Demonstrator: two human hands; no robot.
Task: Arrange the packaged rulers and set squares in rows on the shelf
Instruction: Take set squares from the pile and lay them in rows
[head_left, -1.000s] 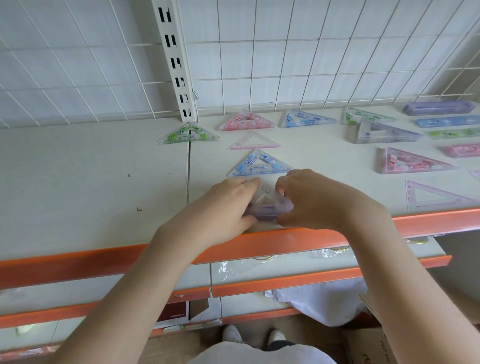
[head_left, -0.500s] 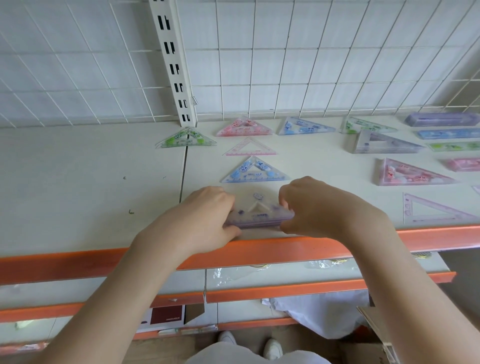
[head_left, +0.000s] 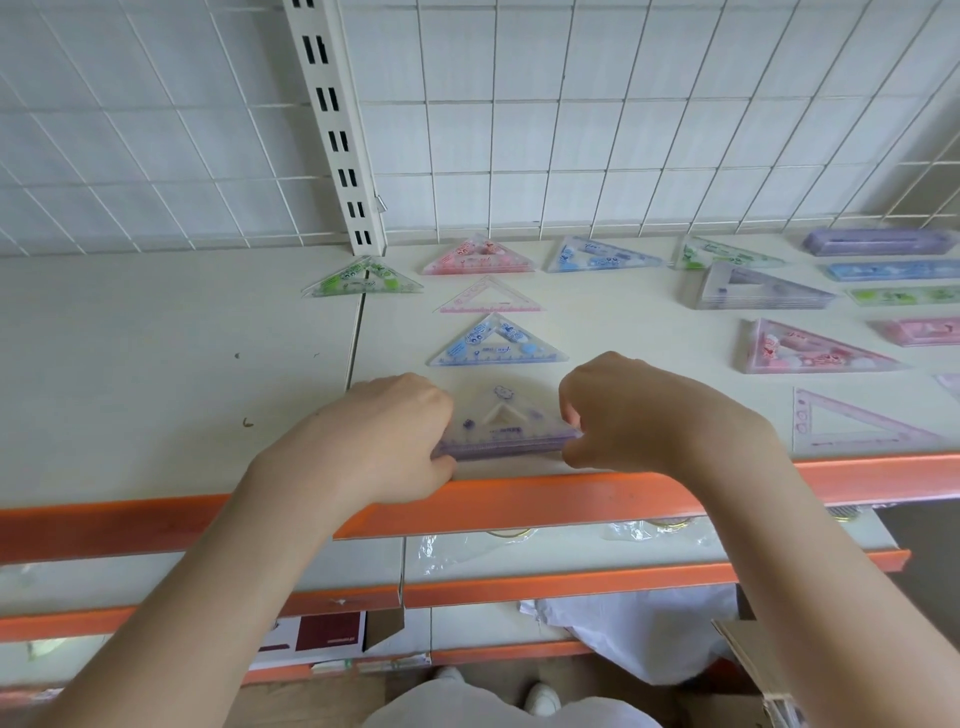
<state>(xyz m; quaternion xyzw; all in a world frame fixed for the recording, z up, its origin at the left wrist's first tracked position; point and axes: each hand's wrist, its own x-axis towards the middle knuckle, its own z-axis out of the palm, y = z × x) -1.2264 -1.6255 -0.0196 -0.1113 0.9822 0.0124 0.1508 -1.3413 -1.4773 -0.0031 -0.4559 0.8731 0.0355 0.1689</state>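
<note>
A stack of purple set squares (head_left: 506, 426) lies near the front edge of the cream shelf (head_left: 171, 364). My left hand (head_left: 384, 431) grips its left corner and my right hand (head_left: 628, 415) pinches its right corner. Behind it, in a column, lie a blue set square (head_left: 496, 345), a pink outline one (head_left: 488, 299) and a pink printed one (head_left: 480, 258). A green set square (head_left: 363, 278) lies to the left of these. Further right are a blue set square (head_left: 602, 256), a green one (head_left: 724, 253), a purple stack (head_left: 758, 288) and a pink one (head_left: 810, 356).
Rulers in purple (head_left: 878, 241), blue (head_left: 893, 270), green (head_left: 904, 296) and pink (head_left: 919, 332) lie in a column at the far right. A clear set square (head_left: 857, 423) sits by the orange shelf lip (head_left: 571, 499). A wire grid backs the shelf. Lower shelves hold plastic bags.
The purple stack has slid slightly toward the front edge, and my hands have spread apart to its two outer corners.
</note>
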